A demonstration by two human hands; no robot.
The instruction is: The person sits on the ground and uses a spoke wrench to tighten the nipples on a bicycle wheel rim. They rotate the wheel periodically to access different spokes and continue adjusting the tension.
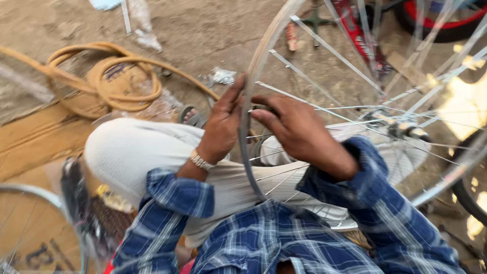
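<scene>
your left hand (pixel 220 127) is wrapped around the outside of the bicycle wheel rim (pixel 247 127), thumb up along its edge. your right hand (pixel 297 132) reaches in among the spokes (pixel 324 48), fingers pressed together against the rim's inner side. the wheel stands upright across your lap, its hub (pixel 398 127) to the right. coiled tan tubing (pixel 114 76) lies on the ground beyond your knee.
</scene>
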